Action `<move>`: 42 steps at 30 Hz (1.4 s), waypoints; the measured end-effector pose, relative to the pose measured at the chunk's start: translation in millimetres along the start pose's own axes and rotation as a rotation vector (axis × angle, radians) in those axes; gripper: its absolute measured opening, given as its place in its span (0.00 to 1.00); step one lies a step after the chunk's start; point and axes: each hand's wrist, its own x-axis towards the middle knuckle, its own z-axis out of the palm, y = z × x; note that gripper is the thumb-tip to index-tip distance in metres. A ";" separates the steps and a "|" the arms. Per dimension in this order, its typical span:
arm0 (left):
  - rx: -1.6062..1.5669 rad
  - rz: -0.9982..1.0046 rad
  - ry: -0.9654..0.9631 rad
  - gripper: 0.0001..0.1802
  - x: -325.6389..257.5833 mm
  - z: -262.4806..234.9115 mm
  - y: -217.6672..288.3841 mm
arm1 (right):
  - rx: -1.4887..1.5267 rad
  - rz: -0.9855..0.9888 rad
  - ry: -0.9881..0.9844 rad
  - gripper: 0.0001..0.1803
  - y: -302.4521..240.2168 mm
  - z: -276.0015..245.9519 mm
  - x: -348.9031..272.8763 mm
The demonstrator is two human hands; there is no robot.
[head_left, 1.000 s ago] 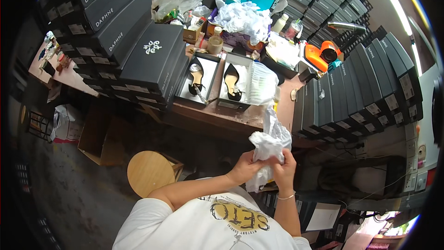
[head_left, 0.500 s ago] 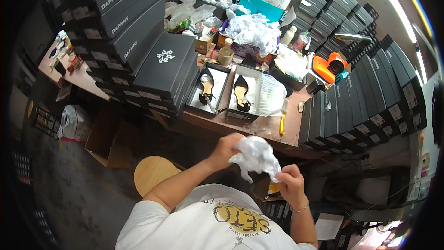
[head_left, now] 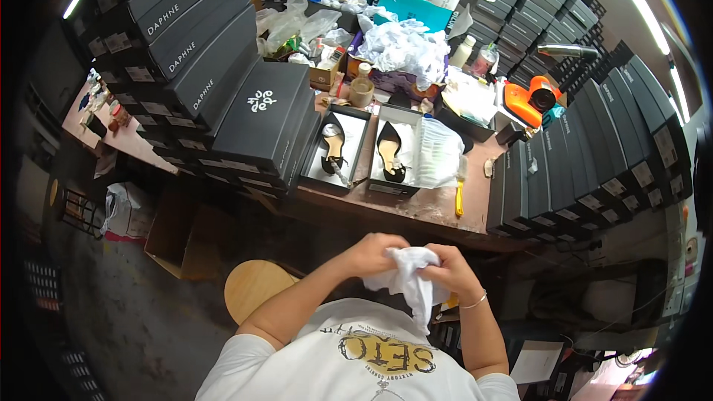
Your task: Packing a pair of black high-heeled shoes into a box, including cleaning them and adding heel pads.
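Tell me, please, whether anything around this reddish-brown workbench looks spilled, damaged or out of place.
Nothing clearly looks spilled or damaged. Slightly out of place is the slim yellow tool, lying loose near the workbench's front edge, unlike the neatly lined-up dark cardboard boxes at right.

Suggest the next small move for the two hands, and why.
Probably ease the left hand and right hand slightly apart to open out the crumpled white piece: both seem to grip it near its upper edge, close together, and it hangs bunched in folds.
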 end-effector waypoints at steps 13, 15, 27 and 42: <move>0.051 -0.366 -0.100 0.13 39.1 -51.9 -65.1 | -0.406 -0.286 0.581 0.07 21.1 -91.3 115.8; -0.173 -0.457 -0.115 0.14 45.8 -78.9 -69.4 | -0.242 -0.275 0.586 0.07 23.6 -121.4 137.4; -0.796 -0.180 0.056 0.42 184.3 -81.2 -63.7 | -0.577 -0.470 0.345 0.15 13.3 -165.1 240.3; -1.709 -0.361 -0.098 0.24 204.0 -124.1 -83.6 | -0.956 -0.377 0.122 0.25 30.1 -115.7 213.1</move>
